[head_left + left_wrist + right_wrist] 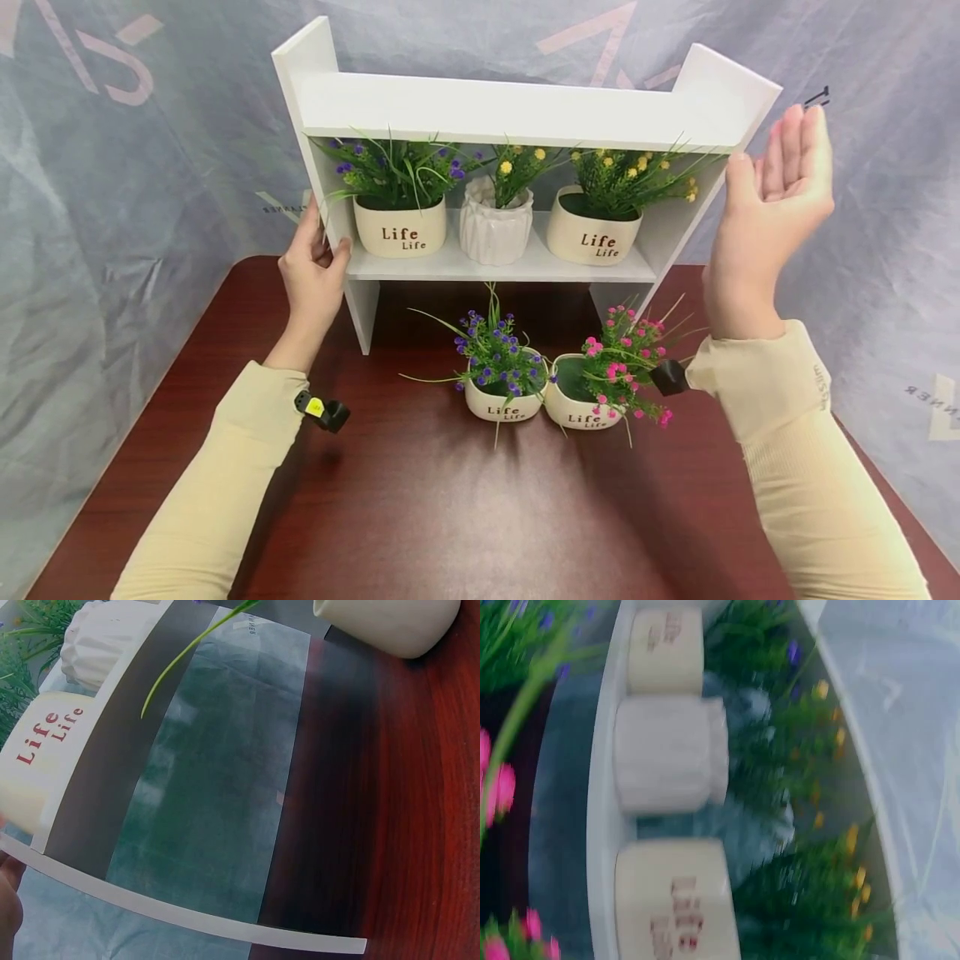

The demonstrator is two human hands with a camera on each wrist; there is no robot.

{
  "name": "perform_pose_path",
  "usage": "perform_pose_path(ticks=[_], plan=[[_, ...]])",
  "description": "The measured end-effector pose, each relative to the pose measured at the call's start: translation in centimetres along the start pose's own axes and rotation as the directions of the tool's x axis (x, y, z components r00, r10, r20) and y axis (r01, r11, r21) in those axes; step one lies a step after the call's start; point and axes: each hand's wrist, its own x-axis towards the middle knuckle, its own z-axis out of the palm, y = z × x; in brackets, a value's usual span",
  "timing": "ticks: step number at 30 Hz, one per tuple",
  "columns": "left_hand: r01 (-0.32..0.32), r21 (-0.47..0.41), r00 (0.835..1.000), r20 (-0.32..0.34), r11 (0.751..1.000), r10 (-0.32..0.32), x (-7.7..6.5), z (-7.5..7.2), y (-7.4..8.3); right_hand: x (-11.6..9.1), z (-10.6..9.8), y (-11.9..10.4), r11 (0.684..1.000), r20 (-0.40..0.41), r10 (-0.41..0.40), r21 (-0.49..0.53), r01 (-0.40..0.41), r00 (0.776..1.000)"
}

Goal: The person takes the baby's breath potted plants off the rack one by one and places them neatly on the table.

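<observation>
A white two-tier shelf [495,112] stands on the table. My left hand [313,279] grips its left side panel, thumb at the front edge and fingers behind; only a sliver of that hand [9,911] shows in the left wrist view. Beside the right panel, my right hand [772,212] is raised with fingers straight, holding nothing. On the middle board stand a "Life" pot of purple flowers [401,229], a white ribbed pot [497,227] and a "Life" pot of yellow flowers [597,233]. The right wrist view shows this row blurred, including the ribbed pot [667,754].
In front of the shelf, a pot of purple flowers [504,404] and a pot of pink flowers [581,412] stand side by side on the dark red table [420,517]. Grey printed sheeting [135,192] hangs around the table.
</observation>
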Motion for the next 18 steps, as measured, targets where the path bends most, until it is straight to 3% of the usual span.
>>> perform_pose_path(ticks=[4,9,14,18], plan=[[-0.003,-0.002,1.000,0.003,1.000,0.003,0.0,0.0,0.0,-1.7,1.4,-0.3,0.996,-0.023,-0.071,0.056,0.072,0.997],[0.004,0.004,1.000,-0.002,1.000,-0.004,0.0,0.0,-0.2,-3.7,2.4,0.8,0.991,0.046,-0.104,0.092,0.099,0.994],[-0.002,0.005,1.000,-0.007,1.000,0.002,0.1,0.1,-0.4,-5.4,2.8,1.4,0.992,0.171,-0.004,0.121,-0.017,0.985],[-0.009,0.000,1.000,-0.021,1.000,0.009,0.1,0.2,-0.4,-6.6,3.1,1.7,0.986,0.282,0.108,0.095,-0.140,0.953]])
